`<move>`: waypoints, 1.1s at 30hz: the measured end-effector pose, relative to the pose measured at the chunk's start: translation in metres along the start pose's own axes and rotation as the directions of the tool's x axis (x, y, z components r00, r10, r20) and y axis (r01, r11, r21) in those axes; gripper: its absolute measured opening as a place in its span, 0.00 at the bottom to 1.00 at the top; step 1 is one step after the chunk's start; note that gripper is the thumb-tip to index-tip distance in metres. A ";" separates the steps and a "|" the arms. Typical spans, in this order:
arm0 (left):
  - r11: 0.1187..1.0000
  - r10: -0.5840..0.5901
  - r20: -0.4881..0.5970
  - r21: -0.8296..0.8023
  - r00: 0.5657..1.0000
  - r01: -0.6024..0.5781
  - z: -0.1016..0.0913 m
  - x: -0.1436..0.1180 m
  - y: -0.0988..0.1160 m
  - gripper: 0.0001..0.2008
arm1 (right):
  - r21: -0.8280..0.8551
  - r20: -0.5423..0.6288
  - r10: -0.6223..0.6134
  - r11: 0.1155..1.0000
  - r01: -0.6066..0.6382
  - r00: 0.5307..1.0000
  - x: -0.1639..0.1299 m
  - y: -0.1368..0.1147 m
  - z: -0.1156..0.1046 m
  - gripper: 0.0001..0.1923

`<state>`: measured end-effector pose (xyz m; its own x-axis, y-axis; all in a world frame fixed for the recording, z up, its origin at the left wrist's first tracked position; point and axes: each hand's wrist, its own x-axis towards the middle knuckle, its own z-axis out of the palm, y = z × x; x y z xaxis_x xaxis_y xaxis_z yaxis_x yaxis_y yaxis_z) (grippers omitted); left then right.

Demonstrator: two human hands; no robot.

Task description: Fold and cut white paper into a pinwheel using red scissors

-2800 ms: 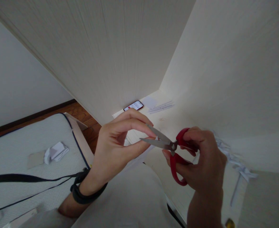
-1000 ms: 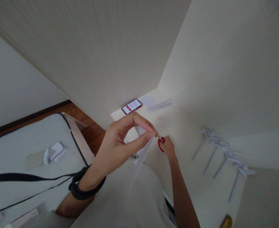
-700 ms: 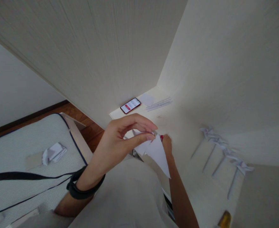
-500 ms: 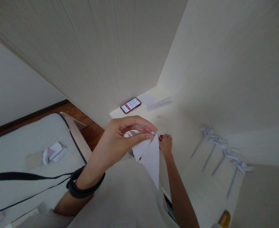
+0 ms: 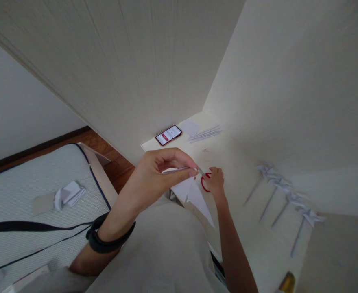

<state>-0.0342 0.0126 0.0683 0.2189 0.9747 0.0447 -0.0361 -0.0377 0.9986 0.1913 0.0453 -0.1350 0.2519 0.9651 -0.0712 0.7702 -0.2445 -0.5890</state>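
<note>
Right now the biggest thing in view is the pale desk, with wood-grain panels rising behind it at twelve o'clock and one o'clock. Off at nine o'clock sits a grey cushion with a crumpled bit of paper on it and a black strap across it. Centre frame, the left hand comes in from seven o'clock, a dark band on its wrist; thumb and forefinger are pinched tight on the top edge of a white paper, the other fingers curled above. That paper hangs from the pinch, folded to a point aiming at five o'clock, held clear above the desk and the lap. Just beyond it, at three o'clock of the pinch, the right hand is closed around the red handles of the scissors, low by the desk; the blades point toward the left fingertips, and I cannot tell how far they gape. Over at three o'clock four paper pinwheels lie in a row on the desk. Far back at twelve o'clock a phone lies face up, with thin strips just beside it.
</note>
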 end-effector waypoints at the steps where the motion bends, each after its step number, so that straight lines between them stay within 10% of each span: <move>1: 1.000 -0.012 0.002 -0.003 1.000 0.012 0.000 0.000 0.000 0.04 | 0.066 -0.007 -0.056 0.996 0.056 0.998 -0.001 -0.011 -0.012 0.17; 6: 0.998 0.005 0.013 -0.055 1.000 -0.004 0.000 0.003 -0.005 0.04 | 0.359 -0.107 -0.381 0.847 0.393 0.919 -0.028 -0.087 -0.086 0.07; 9: 0.995 -0.003 0.026 -0.100 1.000 0.005 -0.001 0.004 -0.007 0.07 | 0.479 -0.334 -0.625 0.532 0.698 0.705 -0.050 -0.125 -0.116 0.05; 13: 0.997 -0.024 0.003 -0.076 1.000 0.024 -0.002 0.001 -0.006 0.11 | 0.335 -0.352 -0.731 0.485 0.808 0.585 -0.064 -0.145 -0.125 0.08; 27: 0.999 0.034 0.009 0.022 0.999 -0.034 -0.002 -0.006 -0.005 0.14 | 0.186 -0.323 -0.703 0.609 0.771 0.633 -0.068 -0.147 -0.122 0.02; 33: 0.996 0.003 0.004 0.087 1.000 -0.004 -0.003 -0.007 -0.005 0.13 | 0.433 -0.275 -0.577 0.640 0.634 0.769 -0.063 -0.148 -0.118 0.07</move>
<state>-0.0390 0.0064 0.0630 0.2224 0.9738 0.0480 0.0476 -0.0601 0.9971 0.1311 0.0096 0.0518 -0.0896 0.8579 0.5060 0.3989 0.4964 -0.7710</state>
